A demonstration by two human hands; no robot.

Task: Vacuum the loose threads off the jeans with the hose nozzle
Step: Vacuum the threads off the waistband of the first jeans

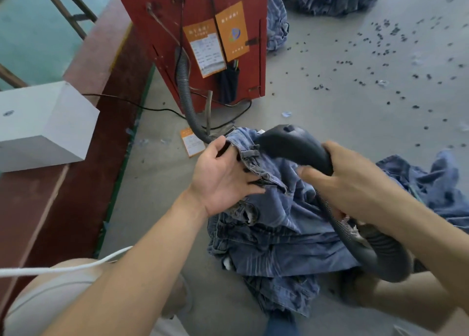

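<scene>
The left hand point(223, 175) is pinching the waistband of the jeans point(276, 224), heaped on the near floor point(342, 94); the right hand point(355, 181) is gripping the black hose nozzle point(291, 145), pressing it against the denim.

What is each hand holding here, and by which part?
The right hand grips the black hose nozzle at its rear, near the hose. The left hand holds the jeans up at the waistband.
</scene>
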